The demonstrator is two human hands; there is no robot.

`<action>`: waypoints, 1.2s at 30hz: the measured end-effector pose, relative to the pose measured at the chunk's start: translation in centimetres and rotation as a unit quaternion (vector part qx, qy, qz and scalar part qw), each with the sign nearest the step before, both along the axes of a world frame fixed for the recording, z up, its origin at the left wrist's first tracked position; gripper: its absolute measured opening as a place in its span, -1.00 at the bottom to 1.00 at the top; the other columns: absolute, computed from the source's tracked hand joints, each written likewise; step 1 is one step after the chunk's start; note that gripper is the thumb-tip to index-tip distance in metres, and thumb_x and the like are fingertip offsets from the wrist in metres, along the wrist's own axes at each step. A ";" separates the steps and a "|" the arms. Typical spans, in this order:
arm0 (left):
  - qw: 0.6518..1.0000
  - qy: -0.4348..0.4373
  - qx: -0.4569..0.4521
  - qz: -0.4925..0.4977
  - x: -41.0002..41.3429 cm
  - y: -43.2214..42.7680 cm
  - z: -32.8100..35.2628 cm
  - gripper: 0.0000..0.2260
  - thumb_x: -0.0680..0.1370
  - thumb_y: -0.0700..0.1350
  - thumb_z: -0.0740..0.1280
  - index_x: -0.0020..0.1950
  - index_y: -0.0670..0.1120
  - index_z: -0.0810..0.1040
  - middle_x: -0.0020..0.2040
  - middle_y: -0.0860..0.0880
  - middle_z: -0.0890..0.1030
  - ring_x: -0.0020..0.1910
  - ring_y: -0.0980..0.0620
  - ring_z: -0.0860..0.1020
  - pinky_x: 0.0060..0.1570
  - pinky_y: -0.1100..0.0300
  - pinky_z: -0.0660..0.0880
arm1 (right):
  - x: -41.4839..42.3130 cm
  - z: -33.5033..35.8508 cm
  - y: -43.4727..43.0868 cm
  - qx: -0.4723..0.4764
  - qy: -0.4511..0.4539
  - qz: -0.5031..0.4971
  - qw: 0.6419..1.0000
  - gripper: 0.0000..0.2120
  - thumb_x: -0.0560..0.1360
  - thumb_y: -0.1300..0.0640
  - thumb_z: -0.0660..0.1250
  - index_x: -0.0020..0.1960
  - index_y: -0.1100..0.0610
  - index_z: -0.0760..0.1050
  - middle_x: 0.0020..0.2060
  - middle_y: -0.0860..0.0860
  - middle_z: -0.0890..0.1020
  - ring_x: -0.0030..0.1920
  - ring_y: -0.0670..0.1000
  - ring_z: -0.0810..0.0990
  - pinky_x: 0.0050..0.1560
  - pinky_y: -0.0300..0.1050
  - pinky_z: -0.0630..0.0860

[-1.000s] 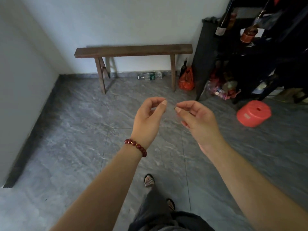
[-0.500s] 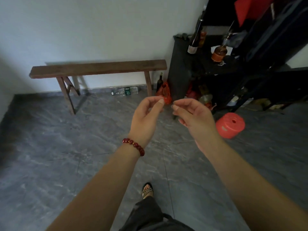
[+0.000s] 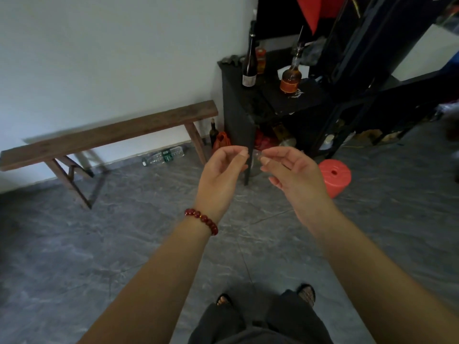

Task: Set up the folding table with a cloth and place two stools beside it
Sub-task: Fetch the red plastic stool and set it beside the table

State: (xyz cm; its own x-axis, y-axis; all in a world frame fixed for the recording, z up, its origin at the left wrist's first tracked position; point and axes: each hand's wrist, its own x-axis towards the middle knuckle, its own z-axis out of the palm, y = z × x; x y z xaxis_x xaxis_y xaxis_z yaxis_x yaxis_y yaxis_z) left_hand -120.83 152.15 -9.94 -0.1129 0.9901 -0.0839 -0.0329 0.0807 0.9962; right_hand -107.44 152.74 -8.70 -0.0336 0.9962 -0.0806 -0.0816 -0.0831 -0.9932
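Observation:
My left hand (image 3: 221, 175), with a red bead bracelet on its wrist, is raised in front of me with curled fingers and holds nothing. My right hand (image 3: 291, 172) is held up beside it, fingers loosely bent and empty; the fingertips of the two hands almost meet. A red plastic stool (image 3: 335, 176) lies on its side on the grey tiled floor (image 3: 124, 244), just right of my right hand. No folding table or cloth is recognisable in view.
A long wooden bench (image 3: 109, 135) stands against the white wall on the left. A black cabinet (image 3: 248, 115) carries bottles (image 3: 249, 63) at the back right, beside dark shelving. A plastic water bottle (image 3: 164, 156) lies by the wall. My feet (image 3: 306, 292) show below.
My view has swung to the right and tilted: the bench slid left, and the cabinet and red stool came closer to centre. Both hands kept the same raised pose.

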 end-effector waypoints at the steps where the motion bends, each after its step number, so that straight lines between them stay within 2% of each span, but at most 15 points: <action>1: 1.000 0.003 -0.002 -0.001 0.8 0.7 -0.1 -0.89 0.56 -0.04 0.26 0.01 0.00 0.56 0.05 -0.03 0.62 -0.05 0.17 0.59 -0.17 0.43 0.47 | 0.8 0.0 0.6 -0.001 0.002 -0.003 1.000 -0.84 0.47 0.23 0.39 -0.16 -0.02 0.57 -0.22 -0.13 0.67 -0.15 -0.18 0.63 -0.24 -0.45 0.44; 4: 1.000 0.007 -0.007 0.002 3.8 2.9 -0.3 -0.89 0.56 -0.03 0.26 0.01 0.03 0.55 0.03 -0.03 0.63 -0.03 0.14 0.59 -0.15 0.40 0.47 | 3.5 -0.2 2.6 -0.001 0.007 -0.007 1.000 -0.86 0.47 0.23 0.38 -0.14 0.00 0.57 -0.21 -0.11 0.67 -0.14 -0.19 0.63 -0.22 -0.46 0.45; 7: 1.000 0.018 0.005 0.000 7.6 5.2 -0.3 -0.90 0.56 -0.04 0.27 0.01 0.02 0.56 0.00 0.01 0.63 0.00 0.13 0.59 -0.08 0.34 0.48 | 7.2 -0.1 5.0 0.005 0.006 -0.001 1.000 -0.88 0.47 0.23 0.39 -0.11 0.01 0.57 -0.12 -0.01 0.68 -0.10 -0.15 0.63 -0.20 -0.44 0.45; 9: 1.000 0.015 0.015 -0.001 10.5 6.9 -0.1 -0.91 0.56 -0.05 0.27 -0.01 0.03 0.56 -0.06 0.07 0.63 -0.06 0.19 0.59 -0.14 0.41 0.47 | 10.1 0.0 6.9 0.006 0.002 -0.001 1.000 -0.89 0.47 0.22 0.39 -0.10 0.01 0.57 -0.08 0.03 0.67 -0.06 -0.10 0.62 -0.17 -0.39 0.46; 12: 0.999 0.026 0.022 -0.002 15.1 9.9 0.2 -0.92 0.55 -0.06 0.28 -0.01 0.05 0.55 -0.09 0.09 0.62 -0.10 0.20 0.58 -0.19 0.47 0.44 | 14.8 0.4 10.1 0.003 0.009 0.005 1.000 -0.88 0.47 0.24 0.39 -0.10 0.02 0.58 -0.12 0.03 0.67 -0.08 -0.07 0.61 -0.09 -0.25 0.47; 14: 0.999 0.036 0.033 -0.007 18.4 12.1 0.4 -0.93 0.55 -0.06 0.27 -0.01 0.06 0.54 -0.05 0.05 0.63 -0.07 0.17 0.58 -0.18 0.46 0.44 | 18.1 0.7 12.1 0.013 0.018 0.004 1.000 -0.86 0.47 0.25 0.38 -0.11 0.02 0.58 -0.18 -0.02 0.67 -0.13 -0.11 0.62 -0.16 -0.30 0.48; 16: 0.999 0.030 0.034 -0.003 21.6 14.0 0.7 -0.92 0.56 -0.06 0.27 -0.02 0.08 0.54 -0.01 0.02 0.63 -0.01 0.10 0.58 -0.07 0.35 0.49 | 21.4 1.1 13.8 0.023 0.009 -0.007 1.000 -0.86 0.47 0.24 0.39 -0.12 0.00 0.58 -0.22 -0.09 0.68 -0.17 -0.17 0.63 -0.25 -0.40 0.46; 18: 0.999 0.019 0.036 0.001 24.7 15.7 0.9 -0.92 0.56 -0.07 0.27 -0.03 0.10 0.54 0.01 0.01 0.62 0.03 0.05 0.59 0.02 0.22 0.51 | 24.4 1.4 15.4 0.031 0.000 -0.016 0.999 -0.86 0.47 0.22 0.39 -0.12 -0.02 0.58 -0.23 -0.12 0.68 -0.16 -0.19 0.64 -0.27 -0.44 0.45; 24: 1.000 -0.024 -0.002 0.006 30.4 19.9 1.4 -0.92 0.56 -0.09 0.27 -0.02 0.04 0.55 0.03 -0.03 0.62 -0.01 0.04 0.61 0.09 0.13 0.52 | 30.3 1.5 19.8 0.029 -0.005 -0.027 0.999 -0.87 0.46 0.18 0.41 -0.14 -0.06 0.60 -0.20 -0.11 0.68 -0.12 -0.16 0.64 -0.26 -0.45 0.45; 29: 0.998 -0.051 -0.026 0.007 32.4 24.6 1.6 -0.90 0.56 -0.07 0.26 -0.01 0.04 0.56 -0.04 0.07 0.64 -0.14 0.24 0.61 -0.17 0.38 0.50 | 32.4 0.6 24.8 0.012 -0.017 -0.014 1.000 -0.85 0.46 0.14 0.40 -0.16 -0.12 0.61 -0.13 -0.10 0.68 -0.04 -0.12 0.64 -0.21 -0.37 0.47; 36: 0.999 -0.041 -0.012 0.011 35.5 35.5 1.8 -0.91 0.57 -0.10 0.24 0.00 0.00 0.54 0.04 0.00 0.60 -0.18 0.30 0.57 -0.25 0.50 0.43 | 35.8 1.2 35.3 0.031 -0.021 -0.015 0.999 -0.86 0.46 0.18 0.39 -0.16 -0.07 0.60 -0.12 -0.02 0.68 -0.06 -0.09 0.63 -0.18 -0.37 0.45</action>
